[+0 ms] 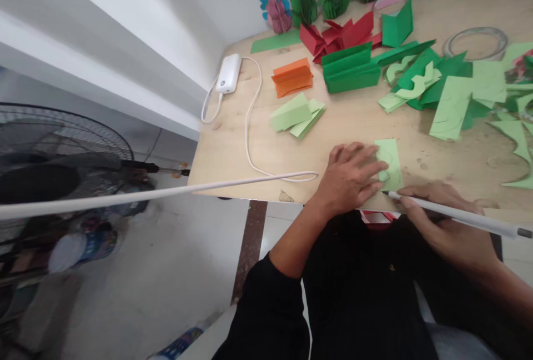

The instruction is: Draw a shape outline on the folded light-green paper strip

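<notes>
A light green piece of paper (391,161) lies at the table's near edge, with curved pencil-like lines drawn on it. My left hand (352,176) rests flat, fingers spread, its fingertips pressing on the paper's left side. In my right hand (447,226) is a white pen (453,213), gripped between thumb and fingers. Its dark tip touches or nearly touches the paper's lower edge, just beside my left little finger. Farther back lie folded light green papers (295,114) and a folded orange paper (292,78).
Green folded papers (352,68), red folded papers (341,35) and light green scraps (452,107) cover the back and right. Tape rolls (474,43) lie among them. A white power bank (229,73) trails a cable (250,126). Paper figures (303,3) stand along the wall. A fan (54,160) stands left.
</notes>
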`<state>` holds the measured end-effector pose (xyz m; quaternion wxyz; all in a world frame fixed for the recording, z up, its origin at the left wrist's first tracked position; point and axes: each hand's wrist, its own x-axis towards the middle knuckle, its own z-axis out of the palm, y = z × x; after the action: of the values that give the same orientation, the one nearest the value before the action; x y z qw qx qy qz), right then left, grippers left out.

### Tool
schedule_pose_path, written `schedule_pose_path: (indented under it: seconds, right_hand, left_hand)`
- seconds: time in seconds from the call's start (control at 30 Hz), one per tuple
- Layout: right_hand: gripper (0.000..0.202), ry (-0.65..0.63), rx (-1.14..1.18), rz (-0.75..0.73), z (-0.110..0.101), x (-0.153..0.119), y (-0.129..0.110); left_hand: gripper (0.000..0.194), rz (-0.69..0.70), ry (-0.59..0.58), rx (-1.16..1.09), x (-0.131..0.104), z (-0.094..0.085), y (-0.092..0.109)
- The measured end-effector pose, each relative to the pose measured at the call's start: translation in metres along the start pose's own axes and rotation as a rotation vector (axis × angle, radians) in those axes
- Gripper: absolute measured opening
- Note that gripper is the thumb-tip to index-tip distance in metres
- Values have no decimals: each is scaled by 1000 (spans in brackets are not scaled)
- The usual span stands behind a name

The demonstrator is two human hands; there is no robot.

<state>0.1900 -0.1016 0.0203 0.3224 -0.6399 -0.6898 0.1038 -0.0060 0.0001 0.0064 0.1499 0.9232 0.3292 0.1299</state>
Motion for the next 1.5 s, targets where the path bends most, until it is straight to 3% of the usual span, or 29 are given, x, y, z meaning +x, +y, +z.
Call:
schedule_pose_path:
  seconds: [1.0,1.5]
  right_hand:
    - [24,56,16,-8,-5,3,0]
    - [25,35,53,107,-4,-1,13]
  left_hand:
    - [37,0,-4,-26,-1,0,-1]
    - [37,-2,-5,-18,-1,1,-1]
